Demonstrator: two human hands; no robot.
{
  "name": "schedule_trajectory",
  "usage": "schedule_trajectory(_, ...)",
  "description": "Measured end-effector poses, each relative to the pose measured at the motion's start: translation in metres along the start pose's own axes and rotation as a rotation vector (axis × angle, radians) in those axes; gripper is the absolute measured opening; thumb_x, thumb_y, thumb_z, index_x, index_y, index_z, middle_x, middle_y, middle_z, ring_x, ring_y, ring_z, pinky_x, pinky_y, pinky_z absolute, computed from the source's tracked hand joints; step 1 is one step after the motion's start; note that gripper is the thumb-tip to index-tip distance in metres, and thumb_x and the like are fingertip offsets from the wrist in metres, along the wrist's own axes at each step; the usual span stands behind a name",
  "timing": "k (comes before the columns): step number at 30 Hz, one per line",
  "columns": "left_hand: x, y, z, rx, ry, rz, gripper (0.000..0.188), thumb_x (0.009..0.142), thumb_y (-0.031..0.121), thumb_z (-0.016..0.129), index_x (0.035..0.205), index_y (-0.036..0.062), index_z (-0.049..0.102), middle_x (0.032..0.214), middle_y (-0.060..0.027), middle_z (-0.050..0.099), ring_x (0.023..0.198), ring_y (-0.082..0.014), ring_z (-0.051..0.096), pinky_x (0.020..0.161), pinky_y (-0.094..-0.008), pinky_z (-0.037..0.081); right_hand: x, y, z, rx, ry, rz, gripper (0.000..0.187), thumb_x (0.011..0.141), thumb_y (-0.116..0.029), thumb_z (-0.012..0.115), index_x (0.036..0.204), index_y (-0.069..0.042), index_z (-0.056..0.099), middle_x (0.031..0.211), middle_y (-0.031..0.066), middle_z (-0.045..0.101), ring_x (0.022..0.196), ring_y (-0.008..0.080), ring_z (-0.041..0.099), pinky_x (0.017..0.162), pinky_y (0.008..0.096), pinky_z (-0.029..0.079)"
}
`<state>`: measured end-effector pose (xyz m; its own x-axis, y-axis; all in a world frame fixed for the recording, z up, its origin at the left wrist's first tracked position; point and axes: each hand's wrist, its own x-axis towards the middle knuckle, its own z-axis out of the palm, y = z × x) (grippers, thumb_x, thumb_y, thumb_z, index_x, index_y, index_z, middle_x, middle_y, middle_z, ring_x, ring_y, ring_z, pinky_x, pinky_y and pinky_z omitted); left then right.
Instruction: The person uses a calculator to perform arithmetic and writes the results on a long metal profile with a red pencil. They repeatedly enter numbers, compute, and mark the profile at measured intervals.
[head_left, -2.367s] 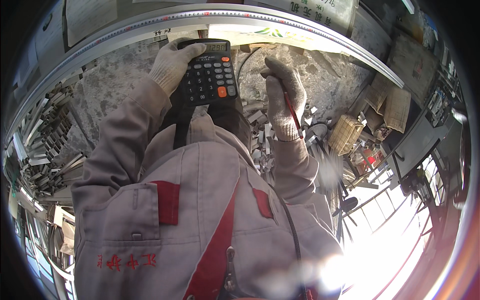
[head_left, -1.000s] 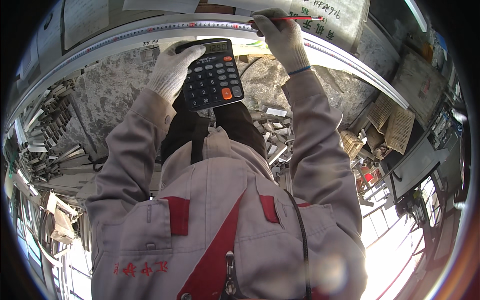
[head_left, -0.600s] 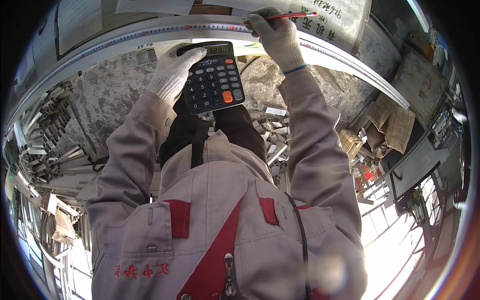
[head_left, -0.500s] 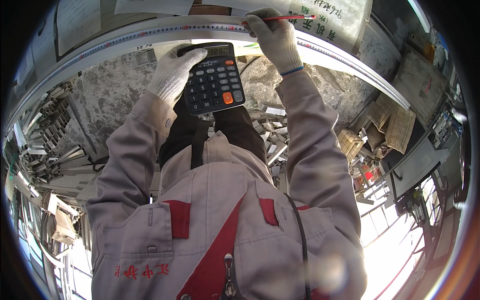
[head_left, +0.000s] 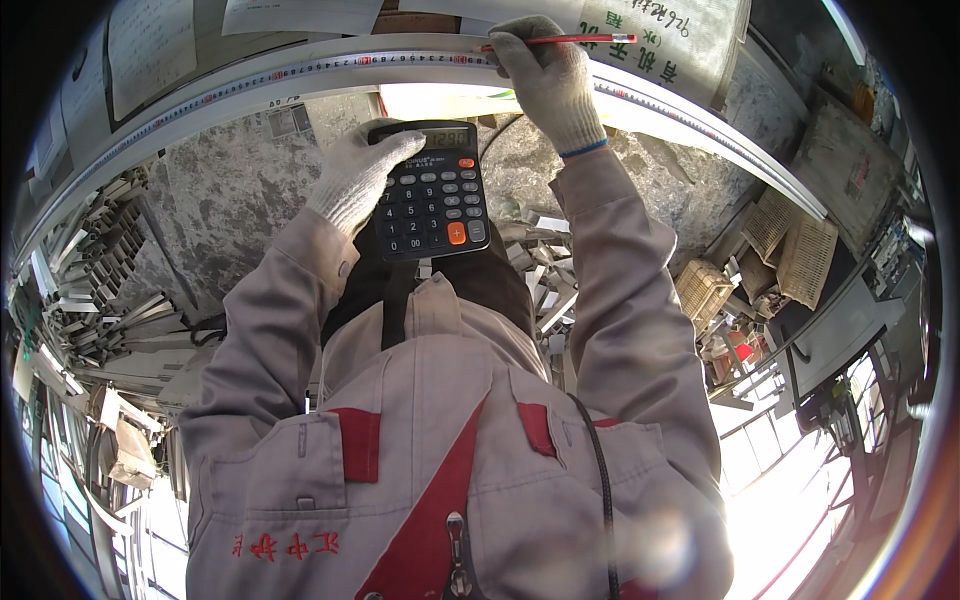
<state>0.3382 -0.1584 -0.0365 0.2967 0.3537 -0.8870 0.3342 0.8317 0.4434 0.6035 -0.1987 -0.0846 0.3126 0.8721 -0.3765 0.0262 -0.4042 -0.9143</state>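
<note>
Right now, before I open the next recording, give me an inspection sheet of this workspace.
Surface: long pale bar with a measuring tape running along it; paper sheets beyond.
Job's things: black calculator, keys facing up; red pencil, its tip by the tape, contact unclear.
Clutter: metal offcuts heaped at left, more near the legs.
Hands: both gloved; left hand grips the calculator, thumb over the display's left end; right hand holds the pencil above the bar.
Cables: black cord down the jacket front.
Surroundings: rough grey floor; pale baskets at right; strong glare lower right.
</note>
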Motion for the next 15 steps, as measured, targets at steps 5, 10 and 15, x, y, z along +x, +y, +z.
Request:
schedule_trajectory(5,-0.005,0.002,0.003,0.039,0.014,-0.015,0.041,0.096,0.022,0.083,0.124,-0.0057,0.073,0.100,-0.0084,0.077,0.080,-0.0102,0.072,0.066,-0.0215,0.056,-0.001,-0.006,0.001,-0.085,-0.002,-0.024,0.024,0.107,-0.023,0.071,0.116,0.000,0.073,0.101,0.0098,0.079,0.091,0.0151,0.075,0.083,0.0312,0.062)
schedule_trajectory(10,-0.008,0.004,0.003,-0.015,-0.025,0.003,0.043,0.096,0.021,0.084,0.125,-0.0076,0.071,0.105,-0.0122,0.077,0.086,-0.0131,0.074,0.075,-0.0236,0.059,-0.001,-0.012,0.002,-0.135,-0.008,-0.038,0.024,0.107,-0.023,0.071,0.116,-0.001,0.073,0.098,0.0089,0.078,0.090,0.0146,0.074,0.082,0.0314,0.062)
schedule_trajectory(15,-0.008,0.002,0.002,0.004,-0.012,-0.017,0.043,0.096,0.021,0.084,0.126,-0.0076,0.071,0.103,-0.0110,0.077,0.083,-0.0117,0.073,0.071,-0.0233,0.059,-0.001,-0.013,0.003,-0.147,0.008,-0.037,0.023,0.107,-0.022,0.070,0.115,-0.001,0.073,0.096,0.0081,0.078,0.088,0.0139,0.073,0.081,0.0309,0.062)
